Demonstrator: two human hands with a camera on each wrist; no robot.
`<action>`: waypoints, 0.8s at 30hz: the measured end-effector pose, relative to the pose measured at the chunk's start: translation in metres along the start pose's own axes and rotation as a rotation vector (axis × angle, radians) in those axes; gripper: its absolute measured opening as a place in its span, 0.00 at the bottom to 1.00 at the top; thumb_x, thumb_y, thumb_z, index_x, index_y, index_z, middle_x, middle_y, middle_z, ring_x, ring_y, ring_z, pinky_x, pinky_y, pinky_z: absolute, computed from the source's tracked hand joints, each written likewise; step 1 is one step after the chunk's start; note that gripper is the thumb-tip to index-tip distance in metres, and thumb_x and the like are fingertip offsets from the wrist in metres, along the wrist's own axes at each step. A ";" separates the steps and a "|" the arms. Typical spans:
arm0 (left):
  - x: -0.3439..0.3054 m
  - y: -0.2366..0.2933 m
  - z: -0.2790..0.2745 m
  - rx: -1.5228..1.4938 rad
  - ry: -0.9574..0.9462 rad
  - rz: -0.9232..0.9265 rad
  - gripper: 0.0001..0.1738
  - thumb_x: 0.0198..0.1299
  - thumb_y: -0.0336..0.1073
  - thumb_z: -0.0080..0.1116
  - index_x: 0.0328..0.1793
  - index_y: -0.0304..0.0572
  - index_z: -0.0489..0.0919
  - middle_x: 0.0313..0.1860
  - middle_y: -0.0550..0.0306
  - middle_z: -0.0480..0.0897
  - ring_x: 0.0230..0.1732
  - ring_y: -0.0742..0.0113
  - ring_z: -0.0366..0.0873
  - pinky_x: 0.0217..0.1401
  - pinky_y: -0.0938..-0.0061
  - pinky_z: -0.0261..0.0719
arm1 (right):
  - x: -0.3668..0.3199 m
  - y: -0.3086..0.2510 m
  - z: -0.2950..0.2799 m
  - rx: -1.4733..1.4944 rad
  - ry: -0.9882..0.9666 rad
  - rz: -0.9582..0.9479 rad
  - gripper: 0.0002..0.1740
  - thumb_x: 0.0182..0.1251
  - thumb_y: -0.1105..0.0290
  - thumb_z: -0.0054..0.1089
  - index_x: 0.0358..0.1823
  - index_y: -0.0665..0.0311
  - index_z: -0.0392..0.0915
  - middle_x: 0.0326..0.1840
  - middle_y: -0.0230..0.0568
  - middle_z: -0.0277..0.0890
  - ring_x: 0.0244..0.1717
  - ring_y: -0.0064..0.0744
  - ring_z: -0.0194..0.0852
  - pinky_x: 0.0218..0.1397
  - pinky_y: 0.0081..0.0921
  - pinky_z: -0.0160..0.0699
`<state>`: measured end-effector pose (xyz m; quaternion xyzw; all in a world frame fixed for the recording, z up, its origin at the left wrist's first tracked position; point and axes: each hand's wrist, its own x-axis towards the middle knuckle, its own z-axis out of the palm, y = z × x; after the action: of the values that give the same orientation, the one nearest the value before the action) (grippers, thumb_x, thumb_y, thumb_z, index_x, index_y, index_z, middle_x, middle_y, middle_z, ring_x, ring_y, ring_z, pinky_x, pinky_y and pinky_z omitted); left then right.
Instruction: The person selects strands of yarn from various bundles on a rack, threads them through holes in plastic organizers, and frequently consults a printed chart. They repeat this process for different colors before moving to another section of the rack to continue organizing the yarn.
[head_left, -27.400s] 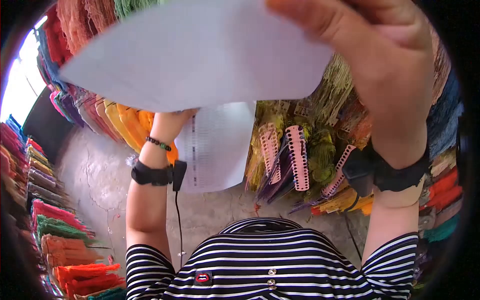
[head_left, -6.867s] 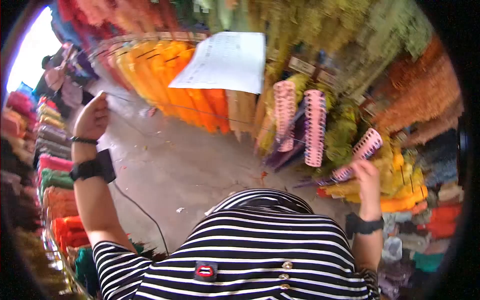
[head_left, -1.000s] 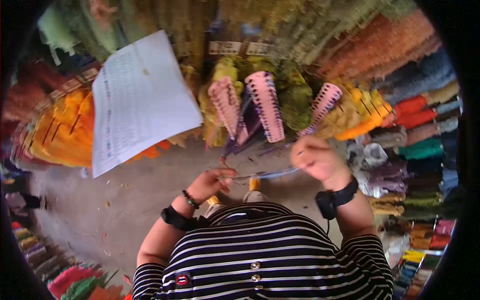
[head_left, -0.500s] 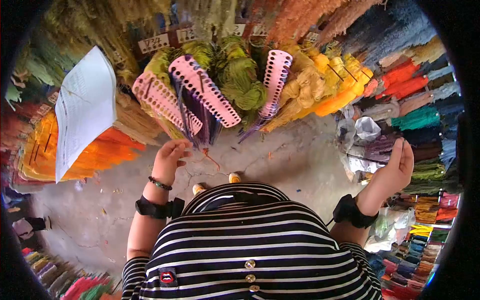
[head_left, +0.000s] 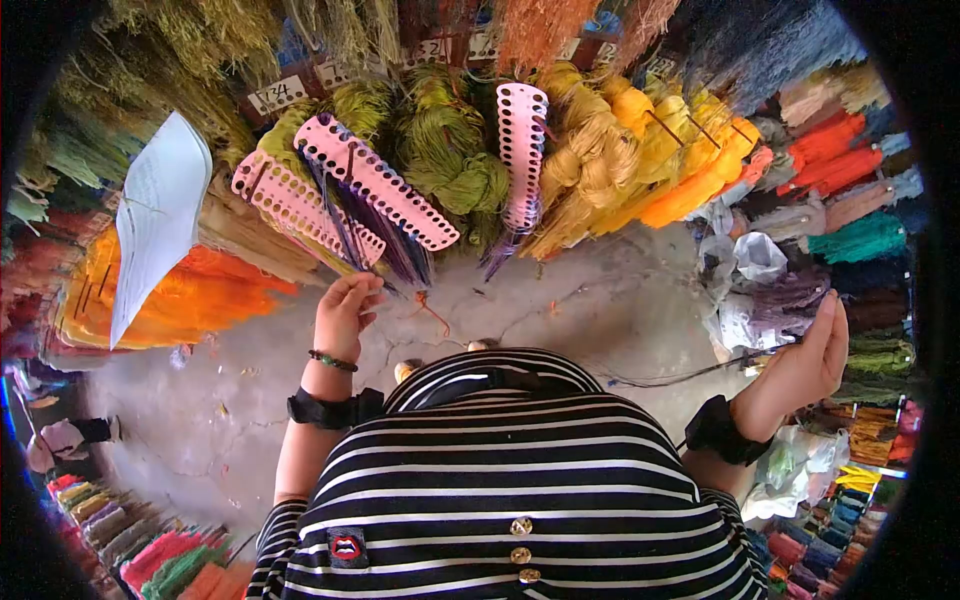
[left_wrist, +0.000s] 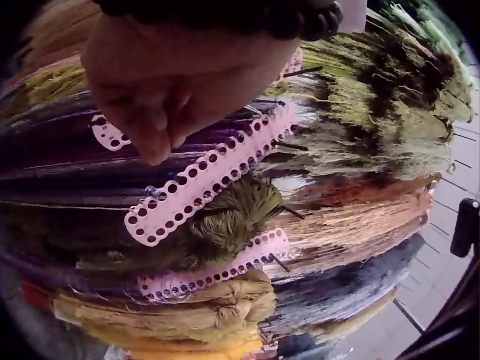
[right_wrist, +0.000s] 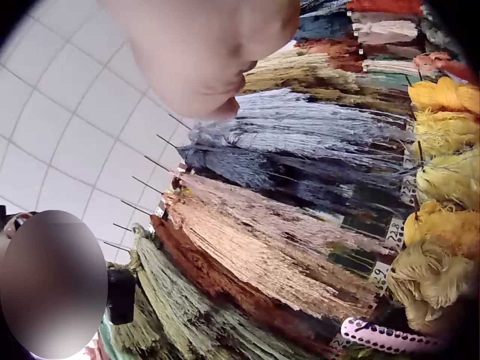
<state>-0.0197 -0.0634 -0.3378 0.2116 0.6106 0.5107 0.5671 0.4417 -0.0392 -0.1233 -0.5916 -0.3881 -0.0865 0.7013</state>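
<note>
Pink punched cards hang on the thread rack in the head view; purple and blue threads are looped through their holes. My left hand (head_left: 347, 312) is at the lower end of the left pink card (head_left: 305, 205), its thumb and fingertips pinched together by the purple thread ends. The left wrist view shows those fingers over a purple bundle, beside a middle pink card (left_wrist: 214, 172). Out to the right, my right hand (head_left: 800, 360) has its fingertips together, and thin dark threads (head_left: 680, 378) trail from it toward my waist. In the right wrist view its fingers are curled in.
A printed paper sheet (head_left: 165, 215) hangs at the left over orange skeins (head_left: 190, 295). Olive skeins (head_left: 450, 150) and yellow skeins (head_left: 690, 150) line the rack, with metal hooks poking out. Plastic bags (head_left: 760, 260) are at the right. Cracked concrete floor (head_left: 560, 310) lies below.
A second ago both hands were close together before my body, a strand stretched between them. My right hand has since swung far right; my left has moved up beside the left card.
</note>
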 end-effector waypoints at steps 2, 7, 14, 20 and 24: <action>0.001 -0.005 0.003 -0.011 0.002 -0.014 0.09 0.69 0.38 0.52 0.51 0.49 0.80 0.46 0.65 0.85 0.41 0.75 0.82 0.38 0.82 0.72 | 0.001 0.002 0.007 0.031 -0.013 0.019 0.11 0.63 0.73 0.66 0.43 0.75 0.83 0.41 0.42 0.84 0.38 0.23 0.79 0.45 0.17 0.76; -0.001 -0.006 0.011 -0.006 0.048 -0.026 0.09 0.70 0.38 0.51 0.50 0.50 0.80 0.46 0.65 0.85 0.42 0.76 0.81 0.38 0.82 0.72 | 0.005 0.022 0.018 0.008 -0.087 -0.077 0.11 0.65 0.75 0.64 0.45 0.76 0.82 0.43 0.45 0.84 0.42 0.24 0.79 0.51 0.18 0.75; -0.002 -0.009 0.016 -0.002 0.092 -0.035 0.08 0.70 0.37 0.51 0.50 0.50 0.80 0.46 0.66 0.85 0.43 0.75 0.81 0.38 0.82 0.71 | 0.003 0.036 0.029 0.039 -0.142 -0.044 0.14 0.65 0.72 0.64 0.47 0.75 0.81 0.44 0.43 0.84 0.42 0.20 0.77 0.48 0.15 0.73; 0.005 -0.012 0.005 -0.054 0.219 -0.025 0.08 0.68 0.36 0.53 0.49 0.49 0.79 0.47 0.64 0.84 0.42 0.74 0.80 0.35 0.82 0.70 | 0.002 0.038 0.032 0.006 -0.176 -0.016 0.14 0.66 0.72 0.64 0.48 0.75 0.82 0.44 0.42 0.84 0.41 0.21 0.78 0.49 0.16 0.73; 0.017 -0.014 -0.007 -0.076 0.330 0.053 0.07 0.66 0.37 0.57 0.48 0.49 0.79 0.43 0.68 0.82 0.40 0.75 0.80 0.36 0.79 0.73 | 0.004 0.043 0.033 -0.023 -0.173 -0.019 0.14 0.67 0.72 0.63 0.48 0.76 0.81 0.45 0.42 0.84 0.43 0.22 0.79 0.51 0.18 0.74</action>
<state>-0.0263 -0.0571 -0.3595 0.1195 0.6699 0.5759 0.4531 0.4547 0.0039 -0.1534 -0.6011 -0.4520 -0.0460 0.6575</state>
